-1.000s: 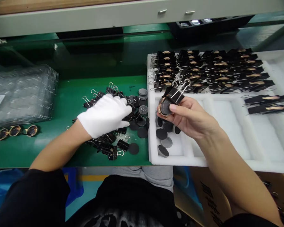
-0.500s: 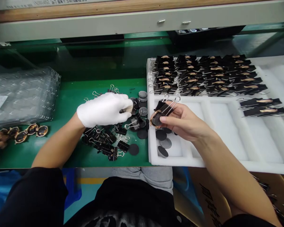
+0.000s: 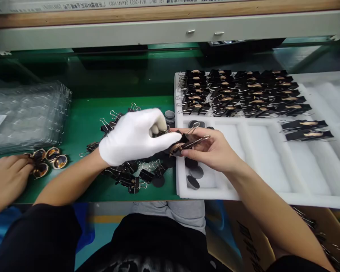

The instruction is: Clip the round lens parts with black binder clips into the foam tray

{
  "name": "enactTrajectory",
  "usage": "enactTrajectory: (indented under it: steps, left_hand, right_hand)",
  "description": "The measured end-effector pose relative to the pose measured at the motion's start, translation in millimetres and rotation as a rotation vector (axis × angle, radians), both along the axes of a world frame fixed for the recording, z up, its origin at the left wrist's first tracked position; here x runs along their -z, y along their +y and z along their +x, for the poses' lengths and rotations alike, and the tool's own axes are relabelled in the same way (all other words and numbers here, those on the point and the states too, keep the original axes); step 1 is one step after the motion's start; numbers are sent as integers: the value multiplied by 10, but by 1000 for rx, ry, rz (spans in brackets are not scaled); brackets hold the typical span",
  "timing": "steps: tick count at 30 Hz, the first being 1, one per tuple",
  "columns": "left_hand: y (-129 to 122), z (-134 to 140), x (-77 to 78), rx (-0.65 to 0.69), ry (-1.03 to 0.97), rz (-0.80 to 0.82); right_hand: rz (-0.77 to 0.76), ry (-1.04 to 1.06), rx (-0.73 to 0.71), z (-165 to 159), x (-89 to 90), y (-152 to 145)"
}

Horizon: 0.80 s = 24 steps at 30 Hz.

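Between the fingers and thumb of my bare right hand (image 3: 212,147) is a sunglasses frame (image 3: 174,151) with a gold-coloured rim and a dark round disc. A black binder clip (image 3: 191,141) with wire handles is clamped on it. My white-gloved left hand (image 3: 137,136) meets the frame from the left, thumb stretched along it and fingers curled. What those fingers hold is hidden. Under and around the glove lies a pile of black binder clips (image 3: 124,175). Dark round discs (image 3: 158,181) lie beside the pile, and more discs (image 3: 197,172) are in the tray's near-left compartment.
The white foam tray (image 3: 184,192) holds rows of clipped frames (image 3: 255,90). At left, clear plastic trays (image 3: 25,113) are stacked. Another person's hand (image 3: 10,177) touches tortoiseshell round sunglasses (image 3: 52,154). A pale shelf beam (image 3: 158,34) crosses above; a cardboard box (image 3: 243,230) stands below the table.
My left hand has moved right from the clip pile to the frame in my right hand. My right hand has shifted slightly left. The other person's hand and sunglasses have moved right.
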<state>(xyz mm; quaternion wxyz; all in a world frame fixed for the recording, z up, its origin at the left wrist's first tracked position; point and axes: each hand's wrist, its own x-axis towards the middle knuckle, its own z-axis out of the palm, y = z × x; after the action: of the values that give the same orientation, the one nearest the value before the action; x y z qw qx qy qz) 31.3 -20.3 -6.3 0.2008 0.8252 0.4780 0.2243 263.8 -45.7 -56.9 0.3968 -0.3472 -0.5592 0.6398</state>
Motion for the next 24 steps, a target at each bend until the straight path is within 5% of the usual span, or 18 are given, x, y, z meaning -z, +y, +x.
enactTrajectory:
  steps: [2, 6, 12, 18, 24]
  left_hand:
    - [33, -44, -28, -17, 161, 30]
    - [92, -105, -50, 197, 391, -18]
    - [136, -106, 57, 297, 189, -60]
    - [166, -88, 71, 71, -184, -2]
    - [80, 1, 76, -33, -207, 117]
  right_hand:
    - [22, -40, -42, 2, -17, -10]
    - [71, -106, -93, 4, -34, 4]
    - [-25, -63, -162, 7, -47, 23]
    - [-213, 312, 340, -112, -2, 27]
    - [-297, 387, 423, -218, 22, 48]
